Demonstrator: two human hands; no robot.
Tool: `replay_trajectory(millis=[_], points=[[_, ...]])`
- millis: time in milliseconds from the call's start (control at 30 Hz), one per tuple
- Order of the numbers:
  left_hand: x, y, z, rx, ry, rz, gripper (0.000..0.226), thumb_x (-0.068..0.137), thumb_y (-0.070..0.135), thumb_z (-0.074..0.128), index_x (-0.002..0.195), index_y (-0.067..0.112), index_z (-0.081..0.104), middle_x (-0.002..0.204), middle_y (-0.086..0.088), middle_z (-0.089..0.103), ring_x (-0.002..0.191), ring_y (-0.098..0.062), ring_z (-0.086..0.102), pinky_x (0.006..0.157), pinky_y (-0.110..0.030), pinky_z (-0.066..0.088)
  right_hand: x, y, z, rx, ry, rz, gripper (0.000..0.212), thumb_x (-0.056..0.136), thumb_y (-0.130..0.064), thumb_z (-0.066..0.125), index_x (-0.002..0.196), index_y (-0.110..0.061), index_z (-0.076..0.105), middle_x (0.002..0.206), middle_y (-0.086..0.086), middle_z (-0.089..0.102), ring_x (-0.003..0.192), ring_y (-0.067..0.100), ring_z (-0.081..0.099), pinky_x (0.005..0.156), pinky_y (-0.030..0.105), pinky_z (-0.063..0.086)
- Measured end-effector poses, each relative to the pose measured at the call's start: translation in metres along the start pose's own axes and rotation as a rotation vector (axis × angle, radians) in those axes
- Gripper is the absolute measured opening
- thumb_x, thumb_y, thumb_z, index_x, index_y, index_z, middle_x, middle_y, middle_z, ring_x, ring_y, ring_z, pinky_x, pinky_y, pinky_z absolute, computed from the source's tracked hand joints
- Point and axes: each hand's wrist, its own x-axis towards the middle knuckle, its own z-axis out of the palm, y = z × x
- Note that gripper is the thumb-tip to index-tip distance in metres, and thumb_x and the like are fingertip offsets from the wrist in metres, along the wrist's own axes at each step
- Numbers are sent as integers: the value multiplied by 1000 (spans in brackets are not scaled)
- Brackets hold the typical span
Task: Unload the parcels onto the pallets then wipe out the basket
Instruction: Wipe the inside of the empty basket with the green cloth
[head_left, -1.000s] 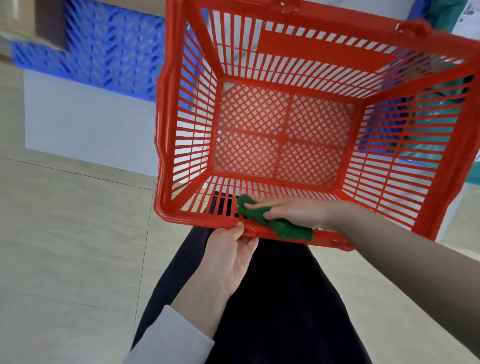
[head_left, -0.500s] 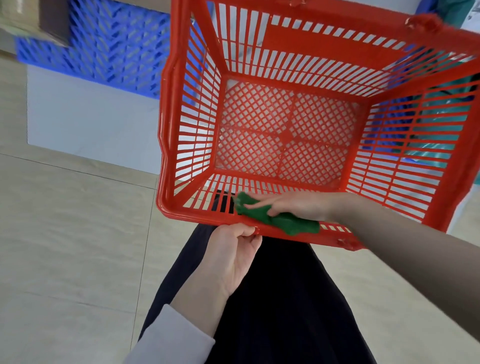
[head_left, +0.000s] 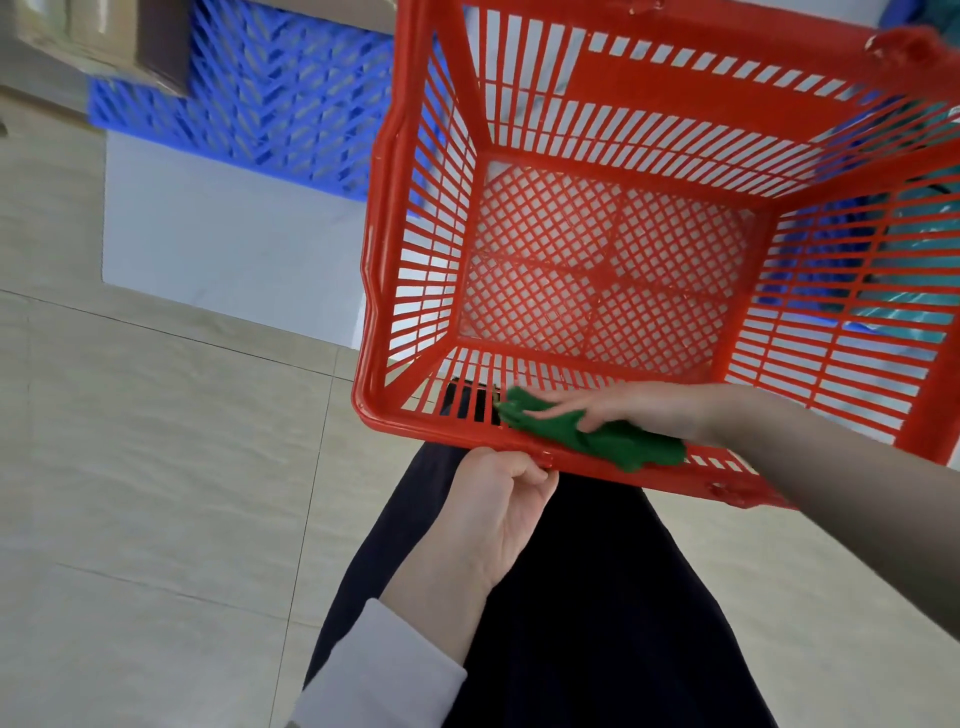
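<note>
left hand (head_left: 498, 501) curled round basket (head_left: 382, 234) rim | right hand (head_left: 641, 410), fingers flat, presses green cloth (head_left: 613, 446) on near wall

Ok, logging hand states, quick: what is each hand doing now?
Left hand: grips the basket by its rim.
Right hand: open, flat fingers pressing the green cloth.

This looks like a storeroom or goods-handling space. A blue plastic pallet (head_left: 291, 98) with a herringbone grid lies low on the floor (head_left: 156, 467), and a brown cardboard parcel (head_left: 104, 41) sits at its corner. The floor is laid with large pale tiles with thin joints, and a white sheet (head_left: 223, 249) adjoins the pallet. A red slatted plastic basket (head_left: 405, 260), the kind used in shops, is also here. More blue grid shows through its right wall.
</note>
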Motion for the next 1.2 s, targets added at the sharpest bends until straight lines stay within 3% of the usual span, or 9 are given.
replay_trajectory(millis=[100,200,333,433,600,733,900,1067,1200], points=[[0,2,-2,40,-14,-6,45,74,-25,30,87,5,62,100,-16,60,114,-31,54,108,-49,35,-29,24,-8,51,55,101,54,94,-18,36,89,-67,57,116,-51,28,113,-9,41,93,11,35],[0,1,-2,60,-24,-5,42,77,-24,32,100,2,55,111,-18,55,124,-33,48,108,-47,35,-21,19,-5,111,56,110,42,94,-21,37,105,-57,56,134,-37,25,117,-5,41,82,8,41],[2,0,-2,71,-52,5,40,77,-23,31,99,-1,55,107,-19,55,118,-32,52,107,-46,37,45,-12,1,-48,18,37,44,95,-46,32,139,-42,30,148,-23,20,132,5,28,100,18,27],[1,0,-1,80,-27,-8,37,78,-23,32,97,0,55,101,-18,55,112,-32,54,106,-47,39,75,-11,-6,-210,81,91,59,91,-61,22,144,-34,21,154,-10,16,142,14,16,113,33,7],[4,2,1,3,81,-49,16,89,-7,47,96,2,58,103,-16,66,104,-28,62,101,-48,43,47,49,-27,-350,142,139,50,98,-43,26,144,-25,25,157,-3,4,143,12,5,114,29,-2],[6,2,2,-3,162,-61,14,92,-1,46,96,5,58,103,-18,67,99,-29,65,100,-51,43,14,76,-36,-340,231,283,44,99,-35,31,140,-21,35,157,0,10,143,16,9,115,33,1],[8,2,3,-13,200,-65,16,92,-2,45,98,6,57,106,-19,65,100,-29,64,99,-51,44,49,36,-18,-302,225,86,42,99,-28,35,141,-21,34,155,-6,16,142,10,10,108,21,2],[12,0,-3,-16,209,-65,17,91,-2,47,104,1,56,106,-22,66,96,-31,67,95,-51,47,94,17,-24,-395,218,17,50,98,-32,38,145,-21,25,156,-1,13,143,12,8,112,24,2],[13,0,-4,-41,186,-58,19,90,-3,48,102,5,59,100,-20,70,94,-32,68,95,-54,47,76,55,-41,-357,305,128,48,97,-21,40,144,-20,27,153,1,24,138,19,27,109,28,19]])
